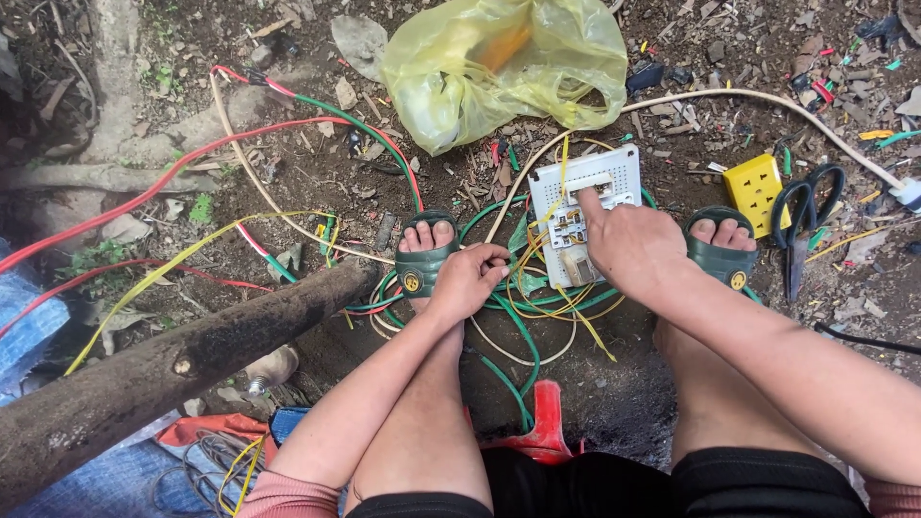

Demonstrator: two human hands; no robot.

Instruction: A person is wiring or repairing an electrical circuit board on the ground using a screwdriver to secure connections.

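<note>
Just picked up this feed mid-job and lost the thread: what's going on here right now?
A person squats on bare dirt, a green sandal on each foot. The right hand presses its forefinger onto a white switch-and-socket panel lying on the ground. The left hand pinches a bundle of green and yellow wires coiled beside and under the panel. A yellow socket block and black-handled scissors lie to the right, and a yellow plastic bag lies beyond the panel.

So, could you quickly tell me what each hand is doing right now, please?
Left hand: fingers curled shut on the wires.
Right hand: nothing gripped, index finger pressing on the white switch panel.
</note>
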